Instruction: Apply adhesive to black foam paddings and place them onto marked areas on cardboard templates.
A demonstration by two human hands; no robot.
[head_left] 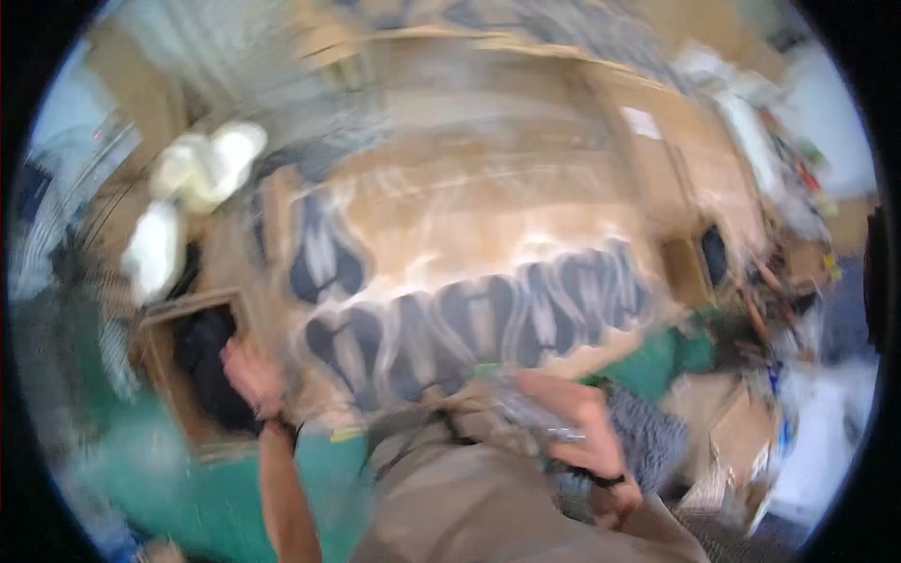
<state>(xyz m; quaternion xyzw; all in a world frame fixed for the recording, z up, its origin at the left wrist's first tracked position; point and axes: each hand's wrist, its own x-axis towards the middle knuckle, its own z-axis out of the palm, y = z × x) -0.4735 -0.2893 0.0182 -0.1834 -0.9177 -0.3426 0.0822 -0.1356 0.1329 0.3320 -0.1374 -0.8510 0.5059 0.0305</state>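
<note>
Tan work surface (507, 225): ahead of both hands' fingers, spanning the width between them and beyond.
Row of dark lobed pieces (460, 310): on that surface; ahead and leftward of the right fingers, ahead and rightward of the left. The row runs crosswise; each piece's long axis points roughly away from the wearer.
Open box (176, 389): at the left fingers and mostly leftward of them; long axis fore-and-aft, far end canted left. The left hand is much the nearer.
Dark contents (211, 375): inside the box, just left of the left fingers; contact cannot be told through the blur.
Right hand (593, 427): fingers bent, directed leftward and forward; whether they are closed tight cannot be told.
Left hand (253, 375): fingers extended and parted from any grip, over the box's right side; no held object visible.
Clear, glinting item (535, 411): at the right fingers; outline and long axis blurred.
</note>
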